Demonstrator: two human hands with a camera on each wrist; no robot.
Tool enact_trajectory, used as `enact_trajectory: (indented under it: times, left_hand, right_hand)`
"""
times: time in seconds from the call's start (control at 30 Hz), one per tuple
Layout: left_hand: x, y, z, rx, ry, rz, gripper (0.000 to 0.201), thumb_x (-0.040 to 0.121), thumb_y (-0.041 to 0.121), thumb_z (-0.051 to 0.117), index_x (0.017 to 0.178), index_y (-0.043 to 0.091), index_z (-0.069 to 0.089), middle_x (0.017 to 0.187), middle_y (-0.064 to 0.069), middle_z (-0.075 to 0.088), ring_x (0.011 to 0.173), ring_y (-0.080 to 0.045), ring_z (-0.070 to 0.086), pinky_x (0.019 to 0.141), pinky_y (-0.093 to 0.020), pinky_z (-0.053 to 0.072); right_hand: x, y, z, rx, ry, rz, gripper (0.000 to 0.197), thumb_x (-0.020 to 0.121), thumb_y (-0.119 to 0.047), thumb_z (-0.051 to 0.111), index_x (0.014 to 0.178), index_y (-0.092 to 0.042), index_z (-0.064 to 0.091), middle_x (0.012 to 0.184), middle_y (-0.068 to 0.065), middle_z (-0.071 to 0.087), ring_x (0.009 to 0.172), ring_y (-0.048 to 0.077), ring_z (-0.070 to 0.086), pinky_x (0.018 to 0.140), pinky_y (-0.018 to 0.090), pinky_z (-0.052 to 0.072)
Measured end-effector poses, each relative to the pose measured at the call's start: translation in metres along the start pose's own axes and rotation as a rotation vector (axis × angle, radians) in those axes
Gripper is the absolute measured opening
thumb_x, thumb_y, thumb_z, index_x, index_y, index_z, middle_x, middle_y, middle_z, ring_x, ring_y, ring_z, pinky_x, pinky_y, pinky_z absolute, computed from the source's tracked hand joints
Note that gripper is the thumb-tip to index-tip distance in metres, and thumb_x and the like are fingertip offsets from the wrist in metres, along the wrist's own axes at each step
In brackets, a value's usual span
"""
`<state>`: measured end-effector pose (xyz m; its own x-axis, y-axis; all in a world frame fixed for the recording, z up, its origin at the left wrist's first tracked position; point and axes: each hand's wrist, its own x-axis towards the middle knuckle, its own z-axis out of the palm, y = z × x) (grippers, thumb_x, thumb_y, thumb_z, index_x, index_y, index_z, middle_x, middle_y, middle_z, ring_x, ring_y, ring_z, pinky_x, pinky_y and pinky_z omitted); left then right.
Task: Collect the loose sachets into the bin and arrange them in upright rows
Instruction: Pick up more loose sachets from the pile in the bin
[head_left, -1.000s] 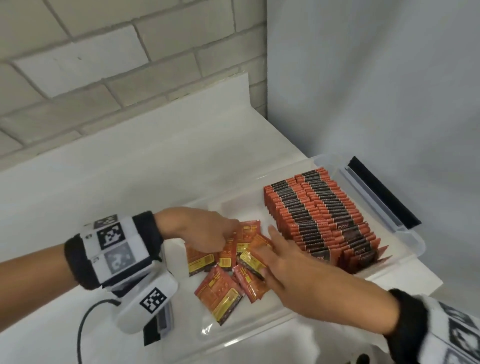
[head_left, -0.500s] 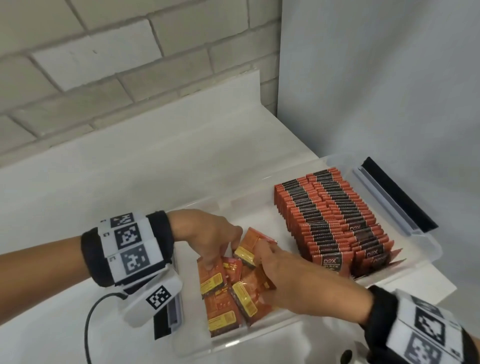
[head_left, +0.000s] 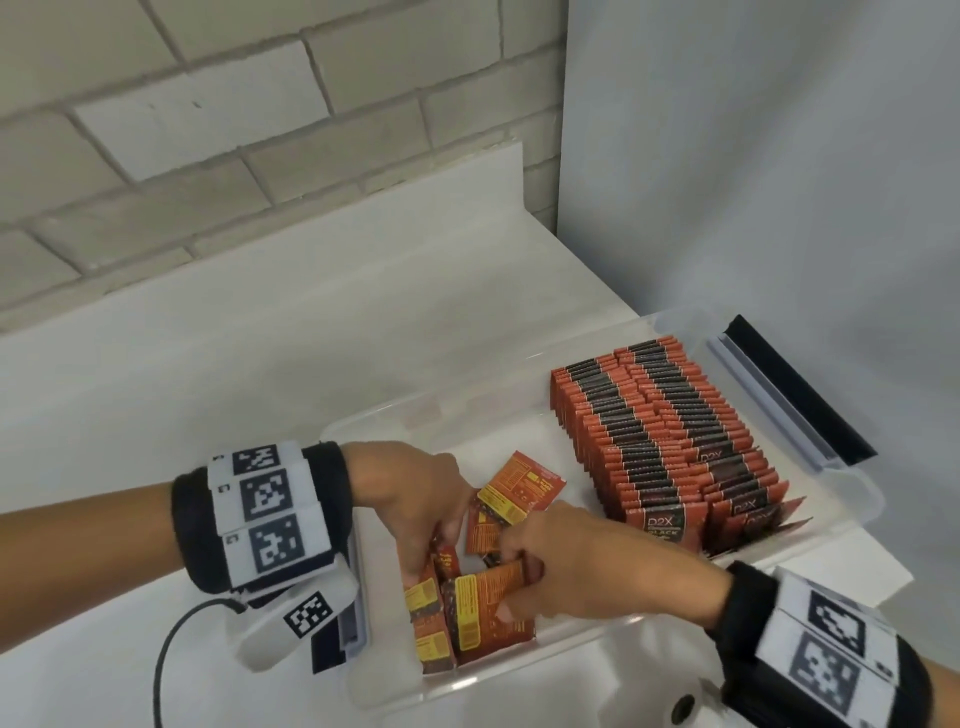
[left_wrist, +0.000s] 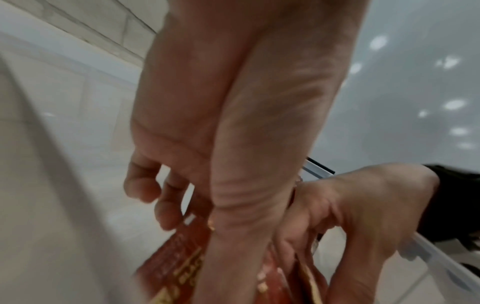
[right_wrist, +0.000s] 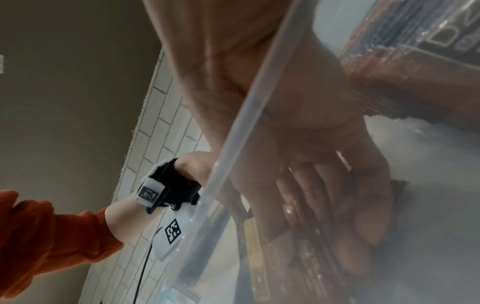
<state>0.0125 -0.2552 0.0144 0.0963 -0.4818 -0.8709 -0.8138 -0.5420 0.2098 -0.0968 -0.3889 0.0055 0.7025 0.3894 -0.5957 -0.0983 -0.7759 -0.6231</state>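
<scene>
A clear plastic bin (head_left: 498, 426) lies on the white counter. Its right part holds upright rows of red-and-black sachets (head_left: 660, 431). In the left part, loose orange sachets (head_left: 483, 608) stand bunched on edge near the front wall. My left hand (head_left: 428, 540) reaches down into them, thumb and fingers round the bunch (left_wrist: 176, 267). From the right, my right hand (head_left: 524, 571) grips the same bunch with curled fingers; the right wrist view shows it (right_wrist: 324, 195) through the bin wall (right_wrist: 249, 123). One sachet (head_left: 524, 486) leans loose behind the hands.
A black-edged lid piece (head_left: 795, 395) lies along the bin's right end. The counter (head_left: 260, 338) runs back to a brick wall; a grey wall stands at the right. A black cable (head_left: 166, 660) hangs from the left wrist camera.
The loose sachets lay flat and spread out a second ago; both hands have drawn them together toward the bin's near left corner and tipped them on edge.
</scene>
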Motion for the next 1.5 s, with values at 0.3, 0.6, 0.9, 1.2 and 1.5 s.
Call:
enact_trajectory:
  times: [0.3, 0.6, 0.9, 1.2, 1.5]
  left_hand:
    - [-0.045, -0.023, -0.038, -0.481, 0.144, 0.167, 0.011, 0.083, 0.016, 0.072, 0.081, 0.025, 0.066, 0.072, 0.016, 0.067, 0.069, 0.000, 0.059, 0.070, -0.015, 0.046]
    - [-0.041, 0.000, -0.054, -0.974, 0.438, 0.359, 0.029, 0.088, 0.008, 0.063, 0.116, 0.013, 0.060, 0.104, -0.001, 0.072, 0.095, -0.016, 0.067, 0.072, -0.020, 0.055]
    - [-0.022, 0.035, -0.071, -1.035, 0.560, 0.498, 0.038, 0.079, 0.026, 0.068, 0.113, 0.007, 0.064, 0.100, -0.005, 0.072, 0.089, -0.017, 0.066, 0.071, -0.019, 0.052]
    - [0.004, 0.070, -0.073, -1.193, 0.600, 0.686, 0.028, 0.089, 0.020, 0.062, 0.117, 0.020, 0.057, 0.111, 0.003, 0.067, 0.105, -0.015, 0.064, 0.091, -0.028, 0.050]
    - [0.023, 0.081, -0.073, -1.487, 0.562, 0.695, 0.030, 0.098, 0.014, 0.046, 0.124, 0.025, 0.056, 0.110, -0.006, 0.068, 0.097, -0.018, 0.065, 0.085, -0.031, 0.054]
  right_hand:
    - [-0.019, 0.027, -0.015, 0.416, 0.210, -0.130, 0.021, 0.079, -0.035, 0.071, 0.075, -0.020, 0.056, 0.087, 0.004, 0.069, 0.084, 0.021, 0.066, 0.076, 0.039, 0.053]
    - [-0.047, 0.036, -0.028, 0.948, 0.581, -0.190, 0.019, 0.093, -0.028, 0.050, 0.110, -0.021, 0.052, 0.101, -0.001, 0.072, 0.096, 0.014, 0.069, 0.091, 0.036, 0.054]
    - [-0.065, 0.040, -0.036, 0.900, 0.849, -0.376, 0.057, 0.071, -0.015, 0.071, 0.120, -0.032, 0.050, 0.107, -0.007, 0.071, 0.093, 0.016, 0.071, 0.071, 0.023, 0.057]
    - [-0.053, 0.063, -0.035, 1.093, 0.887, -0.503, 0.058, 0.070, -0.051, 0.074, 0.121, -0.031, 0.054, 0.115, 0.007, 0.067, 0.105, 0.027, 0.066, 0.087, 0.042, 0.055]
    - [-0.044, 0.059, -0.030, 0.443, 1.163, -0.275, 0.046, 0.082, -0.057, 0.054, 0.119, -0.067, 0.030, 0.107, -0.036, 0.041, 0.111, -0.008, 0.042, 0.083, 0.009, 0.042]
